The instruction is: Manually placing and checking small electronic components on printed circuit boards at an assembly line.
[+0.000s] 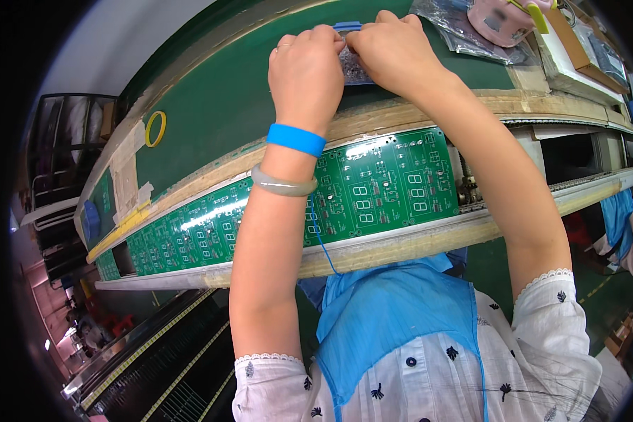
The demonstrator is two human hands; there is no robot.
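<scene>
I see the left hand (306,67) and right hand (395,53) close together at a blue-edged container (347,26) with greyish contents, toward the desk's far edge; both have curled fingers, though I cannot tell what either grips; leftward, room for moving runs across the green desk (218,105) to a yellow ring (155,129) near its left end; circuit boards (390,183) line the near edge, below the forearms; a pink tub (501,21) bounds the far right corner.

White digit outlines (363,205) and small illegible markings on the green circuit boards (390,184)
</scene>
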